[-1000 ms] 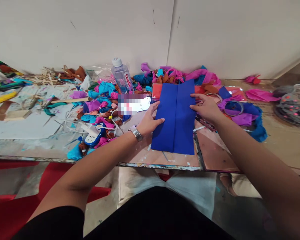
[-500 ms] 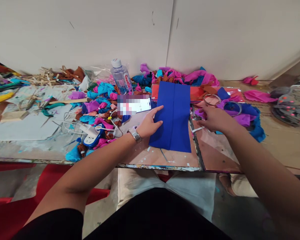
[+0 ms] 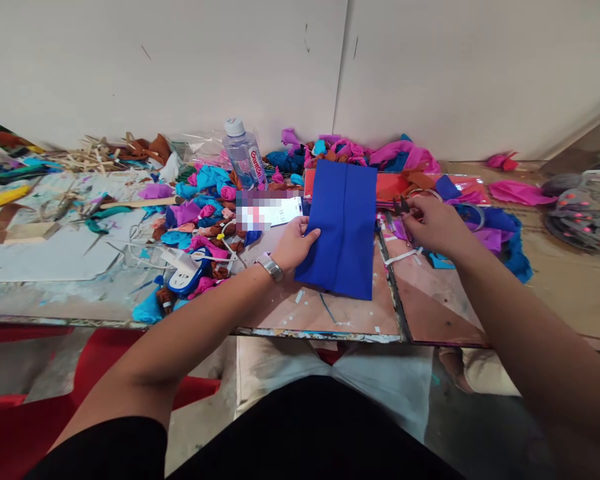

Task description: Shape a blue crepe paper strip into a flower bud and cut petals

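Note:
A creased blue sheet (image 3: 344, 230) is tilted slightly up off the table in front of me. My left hand (image 3: 294, 247) pinches its left edge, thumb on top and fingers partly behind it. To the right of the sheet, my right hand (image 3: 425, 223) is closed round a small dark tool (image 3: 401, 205) that looks like scissors or snips; its handles are hidden in the fingers. Under that hand lie purple and pink scraps and a white strip (image 3: 401, 257).
Left of the sheet are a lit phone (image 3: 286, 211), a water bottle (image 3: 244, 157), a blue-and-white power strip (image 3: 186, 272) with cables, and many coloured fabric bundles (image 3: 213, 179). Rings and blue fabric (image 3: 517, 247) lie at the right, beside grey netting (image 3: 580, 213).
My left hand has gone from resting on the blue sheet to pinching its edge, and the sheet has shifted slightly left and lifted. My right hand has risen with the dark tool in it.

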`<act>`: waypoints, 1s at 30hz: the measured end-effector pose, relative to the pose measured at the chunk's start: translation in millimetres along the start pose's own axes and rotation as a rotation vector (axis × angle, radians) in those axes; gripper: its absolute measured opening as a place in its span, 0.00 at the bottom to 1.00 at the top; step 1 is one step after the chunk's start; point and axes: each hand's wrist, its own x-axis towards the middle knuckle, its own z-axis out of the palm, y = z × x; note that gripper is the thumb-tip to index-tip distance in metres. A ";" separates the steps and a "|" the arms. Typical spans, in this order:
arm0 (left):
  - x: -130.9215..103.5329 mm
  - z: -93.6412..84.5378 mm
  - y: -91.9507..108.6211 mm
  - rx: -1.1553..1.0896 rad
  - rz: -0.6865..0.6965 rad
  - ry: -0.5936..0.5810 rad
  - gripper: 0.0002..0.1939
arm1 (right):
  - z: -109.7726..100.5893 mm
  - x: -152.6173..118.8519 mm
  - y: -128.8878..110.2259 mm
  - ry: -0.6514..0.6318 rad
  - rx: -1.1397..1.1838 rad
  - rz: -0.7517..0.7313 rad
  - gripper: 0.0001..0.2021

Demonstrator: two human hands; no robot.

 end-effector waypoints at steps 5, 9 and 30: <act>-0.8 -1.4 1.1 0.011 -0.026 -0.013 0.16 | 18.0 18.6 -9.7 -0.088 0.575 0.305 0.08; -4.9 0.4 3.4 0.096 -0.028 0.034 0.27 | 34.0 25.4 -11.0 -0.043 0.733 0.476 0.05; -15.6 3.7 0.8 0.022 -0.206 -0.397 0.28 | 64.5 36.5 -1.4 0.117 1.214 0.367 0.12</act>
